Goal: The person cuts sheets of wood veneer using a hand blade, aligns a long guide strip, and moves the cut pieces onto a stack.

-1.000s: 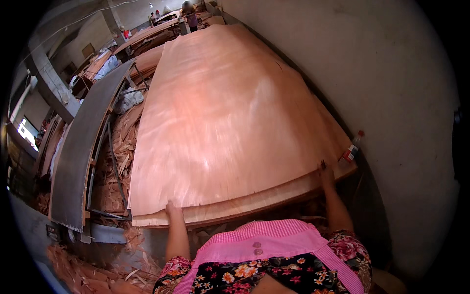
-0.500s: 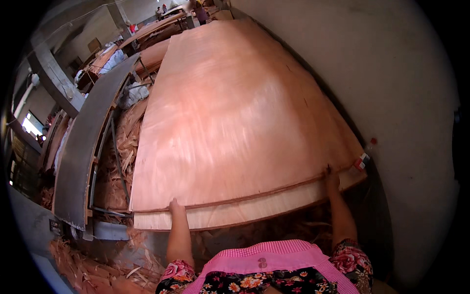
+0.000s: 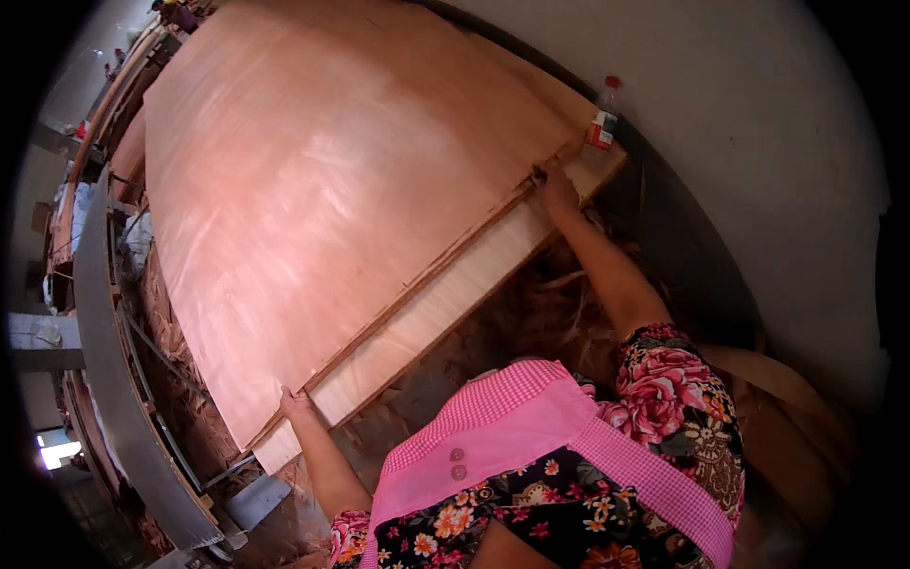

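A large reddish wood veneer sheet [image 3: 341, 190] spreads away from me on top of a stack. Below its near edge a paler board [image 3: 427, 322] sticks out toward me. My left hand [image 3: 298, 405] is closed on the near edge of the sheet at the left, thumb on top. Toward the right end of the same edge, my right hand [image 3: 557, 192] grips the sheet, its fingers partly hidden. A clear plastic bottle [image 3: 602, 119] with a red cap stands on the stack's right corner, just beyond my right hand.
On the left runs a long dark panel [image 3: 104, 313] on a metal frame, with veneer scraps below. Along the right side rises a plain wall [image 3: 739, 171]. More scraps [image 3: 559, 308] lie under the near edge. People and other stacks are far off at the upper left.
My view has turned, so the stack now slants across the picture. Both hands stay on the sheet's near edge; whether the sheet has shifted on the stack, I cannot tell.
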A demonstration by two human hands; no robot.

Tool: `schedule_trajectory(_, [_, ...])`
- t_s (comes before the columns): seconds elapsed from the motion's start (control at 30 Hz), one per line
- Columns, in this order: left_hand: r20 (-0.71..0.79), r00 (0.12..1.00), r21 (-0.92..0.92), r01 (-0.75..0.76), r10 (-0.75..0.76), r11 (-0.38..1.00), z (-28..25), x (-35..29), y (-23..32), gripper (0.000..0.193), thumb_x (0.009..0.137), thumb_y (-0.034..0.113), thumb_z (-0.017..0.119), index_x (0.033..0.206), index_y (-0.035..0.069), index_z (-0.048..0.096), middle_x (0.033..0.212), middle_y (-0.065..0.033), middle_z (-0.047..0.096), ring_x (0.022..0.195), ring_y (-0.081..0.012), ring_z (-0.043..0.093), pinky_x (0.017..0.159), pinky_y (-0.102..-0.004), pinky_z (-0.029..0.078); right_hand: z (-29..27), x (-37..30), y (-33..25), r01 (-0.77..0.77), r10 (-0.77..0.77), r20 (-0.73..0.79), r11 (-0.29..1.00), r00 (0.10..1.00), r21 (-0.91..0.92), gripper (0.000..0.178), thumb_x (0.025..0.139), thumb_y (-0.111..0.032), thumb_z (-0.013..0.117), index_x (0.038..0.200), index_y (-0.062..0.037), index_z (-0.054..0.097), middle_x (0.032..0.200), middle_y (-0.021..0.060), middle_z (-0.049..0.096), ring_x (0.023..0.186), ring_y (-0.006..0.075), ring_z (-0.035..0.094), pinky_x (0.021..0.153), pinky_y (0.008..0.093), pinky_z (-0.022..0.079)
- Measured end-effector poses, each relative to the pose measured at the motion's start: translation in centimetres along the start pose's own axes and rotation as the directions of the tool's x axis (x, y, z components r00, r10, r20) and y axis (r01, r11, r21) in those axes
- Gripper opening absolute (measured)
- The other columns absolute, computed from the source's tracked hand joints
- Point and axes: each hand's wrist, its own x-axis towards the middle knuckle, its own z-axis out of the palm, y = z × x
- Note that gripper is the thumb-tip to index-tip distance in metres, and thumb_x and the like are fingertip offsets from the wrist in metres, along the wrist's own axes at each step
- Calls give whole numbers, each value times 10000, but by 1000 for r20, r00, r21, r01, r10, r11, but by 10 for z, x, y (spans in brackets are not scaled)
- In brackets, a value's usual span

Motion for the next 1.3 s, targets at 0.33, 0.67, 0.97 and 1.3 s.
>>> schedule_trajectory(0.33, [-50, 998, 151, -21, 29, 988, -4, 13, -2, 332, 886, 203, 394, 1066, -73, 425, 991, -157, 554, 848, -265, 581, 681, -352, 535, -6, 123, 31, -402, 454, 354, 9, 818, 916, 259, 762, -64, 556, 1020, -58, 542, 913, 62, 553, 794, 211, 539, 651, 321, 457])
schedule_trajectory(0.67, [-44, 998, 237, -38, 50, 971, 16, -42, -11, 349, 886, 221, 352, 1086, -55, 429, 1040, -169, 525, 919, -281, 540, 779, -373, 490, -37, 91, 11, -221, 268, -161, 939, 950, 262, 413, 703, -81, 551, 1101, 13, 492, 923, 173, 554, 775, 302, 543, 672, 321, 435])
schedule_trajectory(0.97, [258, 941, 537, -327, 218, 777, 30, -118, -8, 346, 860, 181, 387, 1168, 25, 387, 1127, -105, 489, 1050, -215, 448, 894, -311, 372, -12, 112, 84, 43, -59, -26, 912, 998, -407, 415, 696, -323, 563, 882, 48, 580, 917, 228, 576, 846, 313, 552, 713, 383, 413])
schedule_trajectory(1.3, [-132, 986, 220, -75, 106, 973, -2, -59, -20, 181, 800, 155, 504, 847, -18, 477, 712, -148, 549, 640, -268, 569, 460, -260, 443, -20, 113, 77, -435, 268, 346, 641, 899, 632, 454, 708, -205, 629, 1099, -19, 495, 961, 70, 529, 826, 178, 491, 662, 301, 401])
